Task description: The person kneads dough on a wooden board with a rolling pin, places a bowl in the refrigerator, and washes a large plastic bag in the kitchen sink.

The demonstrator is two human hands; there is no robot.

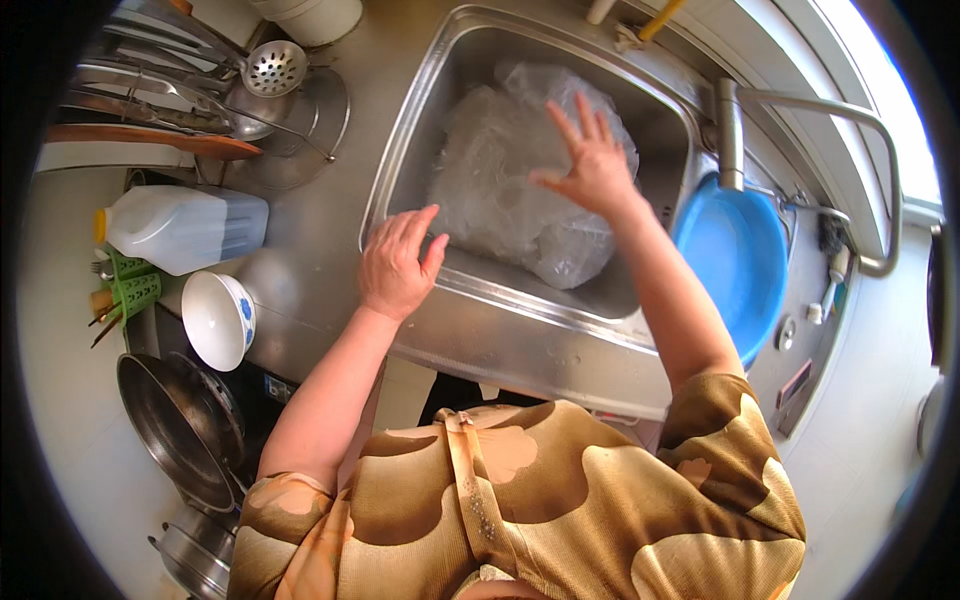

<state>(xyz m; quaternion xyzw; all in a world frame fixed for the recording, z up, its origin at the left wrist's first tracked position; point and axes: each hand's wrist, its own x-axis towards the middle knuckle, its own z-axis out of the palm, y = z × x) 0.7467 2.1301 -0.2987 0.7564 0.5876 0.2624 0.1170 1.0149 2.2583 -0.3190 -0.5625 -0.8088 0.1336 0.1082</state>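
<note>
Crumpled clear plastic bags or film point(499, 172) lie in a heap inside the stainless steel sink point(525, 294). Over the heap's right part is my right hand point(589, 161), its fingers spread and holding nothing. My left hand point(401, 262) is at the sink's lower left corner, fingers apart with nothing in them; whether it touches the rim I cannot tell. The metal faucet point(730, 139) stands at the sink's right side, beside a blue plastic basin point(735, 262).
Left of the sink are a plastic jug point(187, 225) with a yellow cap, a white bowl point(217, 321) and a rack of utensils with a slotted ladle point(275, 69). A frying pan point(176, 431) and a steel pot point(196, 551) are at the lower left.
</note>
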